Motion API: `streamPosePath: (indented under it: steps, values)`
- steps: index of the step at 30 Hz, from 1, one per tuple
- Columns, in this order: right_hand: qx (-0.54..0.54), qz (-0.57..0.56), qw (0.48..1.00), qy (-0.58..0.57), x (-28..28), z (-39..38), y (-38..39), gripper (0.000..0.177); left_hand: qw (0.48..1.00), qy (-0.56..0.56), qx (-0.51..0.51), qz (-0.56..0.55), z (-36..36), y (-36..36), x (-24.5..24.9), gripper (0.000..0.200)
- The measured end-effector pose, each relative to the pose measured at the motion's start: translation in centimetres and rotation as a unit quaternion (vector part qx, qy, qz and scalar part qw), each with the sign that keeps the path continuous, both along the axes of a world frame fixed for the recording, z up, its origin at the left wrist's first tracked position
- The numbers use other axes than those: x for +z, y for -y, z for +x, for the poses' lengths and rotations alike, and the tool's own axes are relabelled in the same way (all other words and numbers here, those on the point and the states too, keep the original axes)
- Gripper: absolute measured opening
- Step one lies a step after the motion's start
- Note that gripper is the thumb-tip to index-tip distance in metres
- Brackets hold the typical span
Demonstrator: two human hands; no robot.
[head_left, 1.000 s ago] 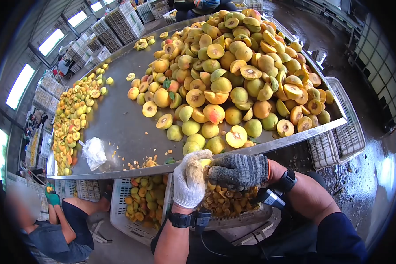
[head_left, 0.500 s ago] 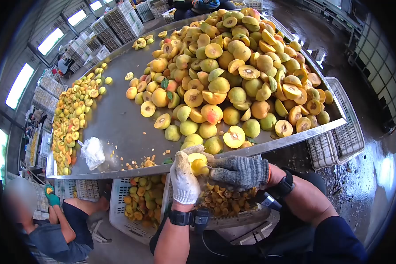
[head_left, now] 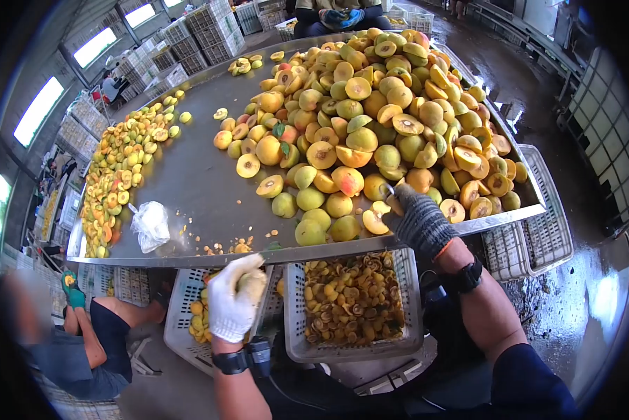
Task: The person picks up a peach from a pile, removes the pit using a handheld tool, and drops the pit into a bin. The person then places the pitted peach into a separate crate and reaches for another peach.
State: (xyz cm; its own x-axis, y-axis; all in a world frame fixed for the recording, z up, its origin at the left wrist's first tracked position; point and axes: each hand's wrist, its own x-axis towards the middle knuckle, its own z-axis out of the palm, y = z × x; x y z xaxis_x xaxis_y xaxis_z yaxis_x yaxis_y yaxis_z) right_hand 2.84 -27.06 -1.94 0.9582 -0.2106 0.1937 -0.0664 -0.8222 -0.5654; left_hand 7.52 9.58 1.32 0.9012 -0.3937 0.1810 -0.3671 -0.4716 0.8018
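My left hand (head_left: 236, 297), in a white knit glove with stained fingers, is curled above the left crate (head_left: 177, 318) of peach halves; its palm side is mostly hidden and I cannot tell what is in it. My right hand (head_left: 421, 218), in a grey striped glove, reaches over the table's front edge. It grips a small pitting tool with a curved metal loop (head_left: 386, 189). Right beside its fingers lies a cut peach half (head_left: 375, 218), yellow side showing. The big heap of peach halves (head_left: 360, 140) rises just behind.
A metal table (head_left: 188, 154) carries the heap, a second row of peaches (head_left: 122, 178) and a crumpled plastic bag (head_left: 150, 225). Below its edge stands a crate (head_left: 414, 308) of brownish cut pieces. One person (head_left: 83, 343) sits at left, another (head_left: 339, 14) beyond the table.
My hands have parted. The left moved left and down over the left crate, the yellow peach half no longer showing in it. The right moved up and right to the heap with the tool.
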Motion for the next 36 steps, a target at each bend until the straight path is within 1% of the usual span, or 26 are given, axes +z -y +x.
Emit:
streamPosePath:
  steps: [1,2,4,5,6,8,11,12,13,16,18,19,20,22,23,24,26,27,28,30,31,32,33,34,35,36]
  values:
    - [-0.059,-0.030,0.998,-0.018,0.9,-0.1,0.0,0.039,0.998,-0.010,0.030,0.054,0.2,-1.9,0.5,0.044]
    - [-0.043,-0.042,0.998,-0.010,0.1,0.2,0.7,0.042,0.992,-0.019,0.061,0.109,0.2,-3.4,1.0,0.041]
    - [-0.034,-0.056,0.995,-0.069,1.0,0.4,-0.3,0.051,0.944,0.098,0.194,0.250,0.0,-4.6,0.7,0.039]
    - [-0.035,-0.049,0.980,-0.187,2.3,0.6,-1.1,0.061,0.929,0.134,0.249,0.238,0.1,-5.3,0.1,0.037]
    - [-0.049,-0.067,0.981,-0.173,2.1,0.7,-1.6,0.062,0.931,0.134,0.277,0.195,0.4,-5.5,0.0,0.037]
    - [-0.071,-0.104,0.981,-0.146,1.4,0.8,-2.4,0.064,0.952,0.131,0.253,0.109,0.4,-5.3,-0.3,0.033]
    - [-0.070,-0.127,0.975,-0.170,1.7,2.0,-3.1,0.065,0.967,0.108,0.196,0.123,-0.2,-2.4,0.3,0.026]
    - [-0.070,-0.135,0.972,-0.181,1.5,2.3,-3.1,0.066,0.967,0.141,0.170,0.125,0.1,-1.9,-0.5,0.024]
    - [-0.075,-0.142,0.975,-0.155,0.7,2.4,-3.0,0.058,0.970,0.156,0.150,0.113,-0.1,-0.9,-0.2,0.024]
    - [-0.067,-0.133,0.980,-0.131,-0.1,2.7,-2.0,0.049,0.983,0.162,0.070,0.059,-0.6,2.0,0.5,0.021]
    - [-0.067,-0.072,0.990,-0.102,-0.3,3.1,-0.6,0.041,0.996,0.075,0.027,-0.029,-1.1,3.9,0.1,0.019]
    - [-0.068,-0.041,0.993,-0.087,-0.3,3.3,0.0,0.037,0.996,0.077,-0.008,-0.033,-1.3,4.9,0.2,0.018]
    - [-0.077,0.097,0.986,-0.110,-0.2,3.2,0.6,0.035,0.991,0.118,-0.057,-0.008,-1.1,5.5,-0.1,0.022]
    - [-0.090,0.365,0.914,-0.151,1.2,2.8,0.9,0.032,0.994,-0.018,-0.066,-0.084,-1.9,7.7,-1.0,0.036]
    - [-0.071,0.415,0.895,-0.147,1.5,2.6,0.8,0.028,0.994,0.010,-0.077,-0.081,-2.1,9.1,-1.0,0.045]
    - [-0.052,0.435,0.887,-0.144,2.0,2.4,0.2,0.028,0.992,0.038,-0.087,-0.078,-2.2,10.4,-0.8,0.055]
    - [-0.013,0.472,0.870,-0.138,2.7,2.1,-1.6,0.029,0.979,0.194,-0.070,0.004,-1.6,12.1,-0.9,0.080]
    - [0.002,0.455,0.879,-0.143,2.3,2.1,-2.2,0.029,0.979,0.190,-0.073,0.009,-1.4,12.7,-1.1,0.082]
    - [-0.018,0.440,0.878,-0.190,4.1,1.8,-3.5,0.030,0.979,0.186,-0.078,0.015,-1.2,13.1,-1.5,0.084]
    - [0.054,0.435,0.885,-0.156,3.4,1.8,-4.9,0.033,0.986,0.160,-0.047,-0.009,-0.6,12.8,-2.3,0.081]
    - [0.092,0.459,0.867,-0.170,4.5,1.3,-5.0,0.038,0.988,0.146,-0.033,-0.020,-0.3,12.4,-2.8,0.079]
    - [0.109,0.500,0.847,-0.139,3.9,1.3,-4.7,0.040,0.985,0.034,-0.035,-0.163,0.0,12.0,-3.5,0.067]
    - [0.127,0.539,0.825,-0.108,2.8,1.3,-4.3,0.043,0.930,-0.134,-0.044,-0.340,-0.1,11.8,-2.6,0.061]
    - [0.144,0.550,0.818,-0.085,1.8,1.3,-4.2,0.040,0.816,-0.291,-0.049,-0.496,-0.1,11.6,-1.7,0.057]
    - [0.153,0.519,0.839,-0.062,1.0,1.3,-4.2,0.038,0.766,-0.333,-0.074,-0.545,-0.1,11.2,-1.8,0.055]
    - [0.159,0.488,0.857,-0.044,1.2,1.4,-4.6,0.038,0.749,-0.354,-0.068,-0.556,0.1,10.8,-2.0,0.058]
